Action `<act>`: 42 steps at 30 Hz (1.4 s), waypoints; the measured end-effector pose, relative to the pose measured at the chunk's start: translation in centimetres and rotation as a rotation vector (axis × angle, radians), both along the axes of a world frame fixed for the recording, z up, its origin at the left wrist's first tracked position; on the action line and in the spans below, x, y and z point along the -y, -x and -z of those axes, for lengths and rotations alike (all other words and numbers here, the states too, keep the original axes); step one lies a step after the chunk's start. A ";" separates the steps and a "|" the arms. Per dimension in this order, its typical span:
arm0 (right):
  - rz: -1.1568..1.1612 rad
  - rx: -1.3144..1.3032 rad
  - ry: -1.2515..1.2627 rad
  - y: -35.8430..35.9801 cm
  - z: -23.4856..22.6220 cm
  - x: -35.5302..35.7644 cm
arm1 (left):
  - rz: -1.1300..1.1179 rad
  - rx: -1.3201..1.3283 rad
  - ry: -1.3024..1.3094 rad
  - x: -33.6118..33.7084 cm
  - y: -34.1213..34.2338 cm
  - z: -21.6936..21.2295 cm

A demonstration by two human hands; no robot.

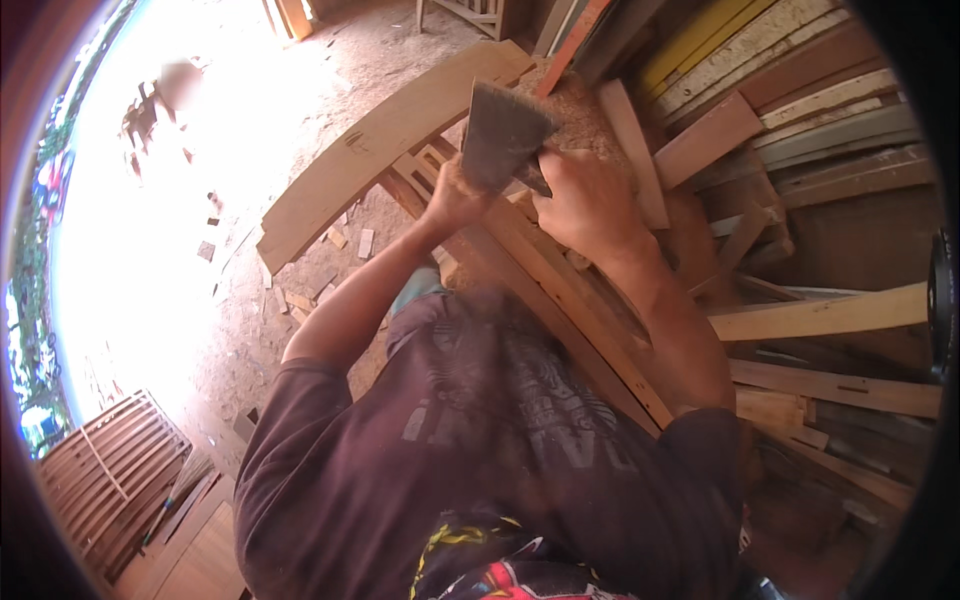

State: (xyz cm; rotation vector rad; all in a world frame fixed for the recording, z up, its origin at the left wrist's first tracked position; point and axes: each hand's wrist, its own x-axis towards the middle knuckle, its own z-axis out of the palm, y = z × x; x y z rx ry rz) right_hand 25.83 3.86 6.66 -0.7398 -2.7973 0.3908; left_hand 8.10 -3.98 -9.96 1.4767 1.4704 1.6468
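Note:
Both my hands are raised over a wooden bench [535, 275]. Between them is a dark, flat, roughly four-sided tool [505, 130] with a broad far edge; its exact kind is unclear. My left hand [462, 198] is closed around its lower left side, the fingers partly hidden behind it. My right hand [588, 200] is closed on a dark, handle-like part at its right side, the thumb lying near the tool's face. Just beyond, a wide curved board [375, 140] of pale wood lies across the bench, partly covered by the tool.
Stacked boards [790, 90] and loose planks [830, 312] crowd the right side. Wood shavings [590, 115] are heaped beyond my right hand. Several offcuts [366, 243] are scattered on the floor to the left. A slatted wooden panel [115, 470] leans at the lower left.

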 end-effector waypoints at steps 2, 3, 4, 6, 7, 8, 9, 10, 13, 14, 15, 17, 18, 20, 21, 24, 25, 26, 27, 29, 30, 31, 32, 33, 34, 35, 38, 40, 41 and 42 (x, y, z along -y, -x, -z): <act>0.130 -0.148 0.063 0.4 -3.0 0.8 | -0.036 -0.242 0.145 0.5 0.7 0.6; 0.195 -0.223 0.102 0.5 -3.9 1.7 | -0.055 -0.365 0.225 0.9 1.0 0.7; 0.181 -0.361 0.100 0.6 -4.1 2.4 | -0.074 -0.417 0.020 0.7 1.0 1.7; 0.147 -0.478 0.066 0.6 -3.2 2.9 | -0.071 -0.269 0.124 0.6 0.8 2.0; 0.129 -0.454 0.041 0.6 -2.0 2.9 | -0.068 -0.211 0.125 0.3 0.8 2.1; 0.132 -0.255 -0.016 -0.3 2.3 2.6 | -0.045 -0.142 0.117 -0.4 0.3 1.3; 0.117 -0.049 -0.048 0.1 3.0 2.7 | -0.036 -0.081 0.081 -0.3 -0.4 -1.0; 0.163 0.041 0.131 -0.1 2.6 1.3 | -0.027 -0.020 0.046 -0.1 -1.0 -2.2; 0.133 -0.082 0.438 -1.1 1.6 -0.7 | 0.119 -0.198 0.416 1.3 2.9 3.3; 0.096 -0.270 0.535 -3.0 3.9 -1.3 | 0.063 -0.411 -0.208 -0.2 3.0 -0.4; 0.205 -0.298 0.683 -3.3 3.6 -1.2 | -0.142 -0.035 0.029 -0.4 3.9 -1.2; 0.462 -0.321 1.024 -5.0 2.5 1.4 | -0.335 0.466 0.298 0.1 5.7 -2.6; 0.484 -0.342 1.030 -5.8 3.0 1.8 | -0.319 0.583 0.303 -0.7 6.6 -4.2; 0.435 -0.494 0.974 -6.5 3.4 2.4 | -0.267 0.444 0.235 -1.7 6.8 -6.9; 0.430 -0.546 0.961 -7.5 3.6 3.5 | -0.241 0.394 0.227 -1.3 5.7 -8.0; 0.538 -0.656 1.319 -9.2 5.8 4.8 | -0.293 0.213 0.265 -2.1 3.9 -12.2; 0.618 -0.582 1.323 -9.7 6.7 5.2 | -0.289 0.144 0.254 -2.4 3.7 -12.6; 0.690 -0.511 1.327 -9.9 7.3 5.7 | -0.250 0.121 0.272 -2.4 3.7 -12.7; 0.761 -0.439 1.329 -10.1 7.8 6.0 | -0.211 0.099 0.290 -2.2 3.9 -12.7; 0.739 -0.388 1.178 -9.9 8.4 6.2 | -0.176 0.039 0.314 -2.1 3.9 -12.0; 0.672 -0.372 1.068 -9.8 8.2 5.9 | -0.180 0.001 0.321 -1.9 3.8 -11.2; 0.617 -0.384 0.991 -9.4 8.0 5.4 | -0.184 -0.038 0.328 -1.7 3.8 -10.2; 0.583 -0.383 0.919 -9.2 7.3 5.4 | -0.188 -0.262 0.303 -1.7 4.6 -8.9; 0.560 -0.413 0.873 -8.4 5.9 4.9 | -0.211 -0.216 0.315 -1.7 4.5 -8.9; 0.535 -0.441 0.827 -7.6 4.8 4.5 | -0.236 -0.169 0.327 -1.5 4.1 -9.1; 0.494 -0.482 0.753 -7.2 4.1 4.1 | -0.250 -0.114 0.338 -1.7 3.8 -9.2; 0.348 -0.605 0.575 -5.6 2.7 2.7 | -0.235 -0.191 0.298 -1.9 3.9 -9.9; 0.268 -0.699 0.460 -3.5 0.3 1.3 | -0.250 -0.372 0.252 -1.6 4.5 -8.8; 0.229 -0.711 0.457 -2.8 -0.7 1.2 | -0.252 -0.455 0.235 -1.2 4.4 -7.9; 0.190 -0.721 0.454 -1.9 -1.9 1.2 | -0.243 -0.368 0.205 -1.0 4.1 -7.6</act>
